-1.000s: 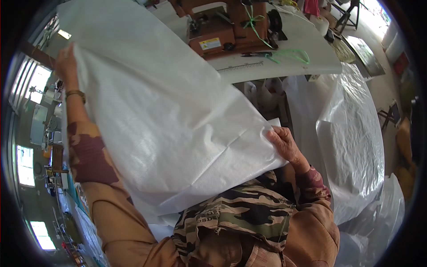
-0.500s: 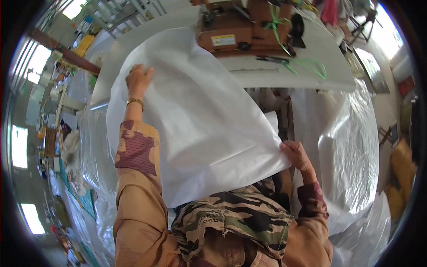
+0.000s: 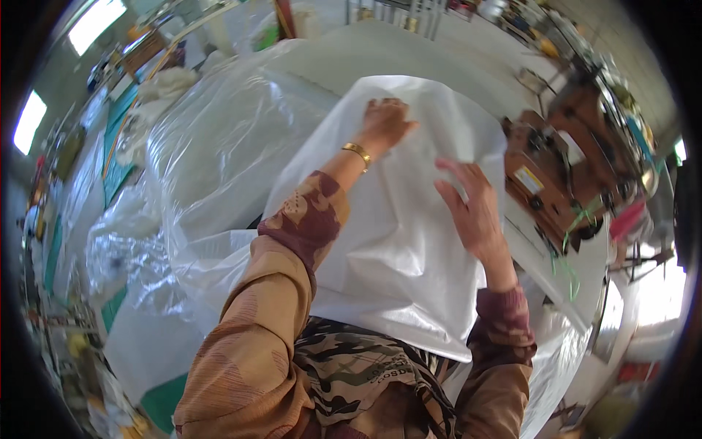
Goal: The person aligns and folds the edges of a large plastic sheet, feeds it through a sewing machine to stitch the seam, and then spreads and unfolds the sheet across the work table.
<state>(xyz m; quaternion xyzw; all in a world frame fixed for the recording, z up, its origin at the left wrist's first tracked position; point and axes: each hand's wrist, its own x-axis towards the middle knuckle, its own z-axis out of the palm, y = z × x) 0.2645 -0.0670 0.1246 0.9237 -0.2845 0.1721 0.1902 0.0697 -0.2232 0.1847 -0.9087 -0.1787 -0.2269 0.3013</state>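
A large white plastic sheet or bag [image 3: 380,212] spreads over the table in front of me and hangs down to my lap, its surface creased. My left hand [image 3: 386,124], with a gold bracelet at the wrist, rests on its far part, fingers bent and a little apart, thumb out to the side. Over the sheet's right side is my right hand [image 3: 474,208], open, thumb and fingers spread and holding nothing. Whether its fingertips touch the sheet I cannot tell.
A brown machine [image 3: 545,168] stands on the table to the right, green cord [image 3: 578,219] hanging from it. Clear plastic film [image 3: 219,146] lies in folds at the left. Beyond the table's far edge is a metal frame [image 3: 402,14].
My view has turned left, so the machine now appears further right. My right hand has let go of the sheet's near right edge and come up over it. My left hand remains on the sheet.
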